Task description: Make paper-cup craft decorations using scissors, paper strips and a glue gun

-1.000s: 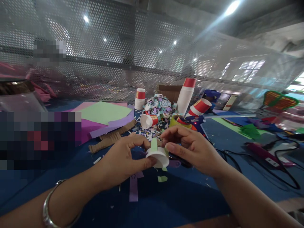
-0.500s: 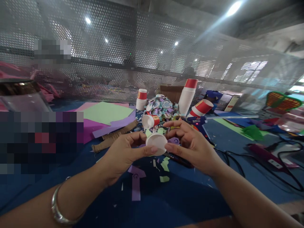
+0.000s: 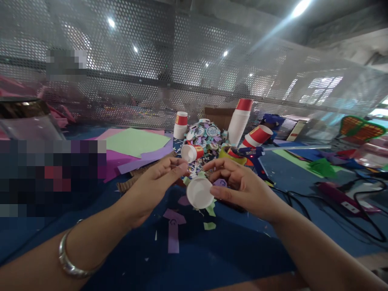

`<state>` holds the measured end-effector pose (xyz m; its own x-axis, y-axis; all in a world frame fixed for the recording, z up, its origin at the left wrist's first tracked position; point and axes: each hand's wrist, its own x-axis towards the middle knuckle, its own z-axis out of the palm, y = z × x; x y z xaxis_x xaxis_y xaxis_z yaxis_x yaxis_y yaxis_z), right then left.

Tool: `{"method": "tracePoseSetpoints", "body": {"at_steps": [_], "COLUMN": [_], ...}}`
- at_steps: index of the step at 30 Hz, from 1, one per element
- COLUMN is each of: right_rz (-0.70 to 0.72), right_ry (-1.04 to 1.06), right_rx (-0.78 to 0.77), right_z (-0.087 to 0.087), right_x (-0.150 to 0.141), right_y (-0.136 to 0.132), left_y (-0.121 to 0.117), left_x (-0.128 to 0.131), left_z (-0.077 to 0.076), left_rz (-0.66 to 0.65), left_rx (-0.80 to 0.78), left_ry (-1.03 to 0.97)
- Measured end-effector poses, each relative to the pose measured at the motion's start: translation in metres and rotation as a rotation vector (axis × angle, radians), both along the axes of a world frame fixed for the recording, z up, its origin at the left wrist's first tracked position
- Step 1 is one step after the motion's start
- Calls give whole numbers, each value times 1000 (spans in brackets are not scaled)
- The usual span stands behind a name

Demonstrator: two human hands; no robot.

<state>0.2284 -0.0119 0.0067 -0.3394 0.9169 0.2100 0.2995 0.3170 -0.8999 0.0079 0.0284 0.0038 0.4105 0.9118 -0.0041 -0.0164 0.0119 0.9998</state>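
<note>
The white round piece (image 3: 200, 193) is at the near middle, raised above the bench (image 3: 194, 262), its pale round face toward the camera and green paper tabs at its far edge. The right hand (image 3: 248, 188) holds it by its right edge between thumb and fingers. The left hand (image 3: 148, 188) is apart from it, near its left side, fingers narrow; whether they pinch anything cannot be told. Nearer, slightly left, lies a purple paper strip (image 3: 173, 236). Just beyond the hands, a red-and-white cup (image 3: 197, 152) lies on its side before a pile of decorated pieces (image 3: 204, 135). To its right are a yellow roll (image 3: 232, 155) and a blue glue gun (image 3: 253, 153); far right of the pile leans a tall cup stack (image 3: 239, 123). Coloured paper sheets (image 3: 138, 142) lie far left.
</note>
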Motion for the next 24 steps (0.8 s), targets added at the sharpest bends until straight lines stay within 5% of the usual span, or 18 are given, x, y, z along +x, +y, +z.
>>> {"method": "tracePoseSetpoints", "body": {"at_steps": [5, 14, 24], "right_rz": [-59, -69, -82], "right_ry": [181, 274, 213], "right_rx": [-72, -127, -95], "right_z": [-2, -6, -3], "right_x": [6, 5, 5], "right_y": [6, 9, 9], "left_y": [8, 3, 7], "left_x": [-5, -4, -7], "left_z": [-2, -4, -1], "left_rz": [79, 7, 57], "left_rx": [-142, -258, 18], "left_ry": [-52, -125, 39]}}
